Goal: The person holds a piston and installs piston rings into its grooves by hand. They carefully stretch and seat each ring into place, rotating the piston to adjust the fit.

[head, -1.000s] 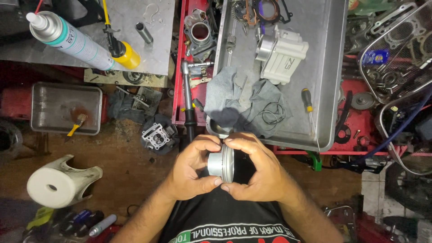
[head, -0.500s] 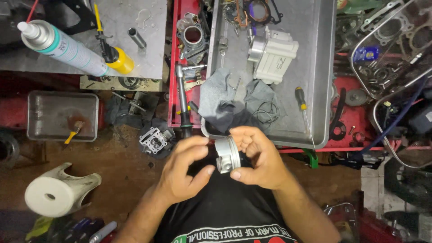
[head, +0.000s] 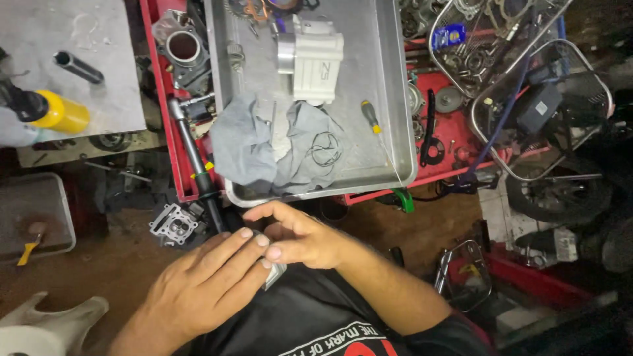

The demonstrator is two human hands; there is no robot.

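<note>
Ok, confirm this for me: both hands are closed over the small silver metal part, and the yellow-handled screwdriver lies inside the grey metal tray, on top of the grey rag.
Wrong in one respect. The head view shows the yellow-handled screwdriver inside the grey metal tray, but on bare tray floor beside the grey rag, not on it. Both hands, left and right, do cover the small silver metal part.

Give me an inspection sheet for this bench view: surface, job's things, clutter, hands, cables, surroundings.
Surface: steel tray on a red rack; dirt floor below.
Job's things: small silver metal part, mostly hidden between both hands.
Clutter: grey rag, thin wire rings, screwdriver, white engine cylinder, yellow-capped bottle.
Hands: left hand and right hand both touch the part; grip unclear.
Cables: blue cable across wire baskets.
Surroundings: small cylinder head on floor, tyre at right.
</note>
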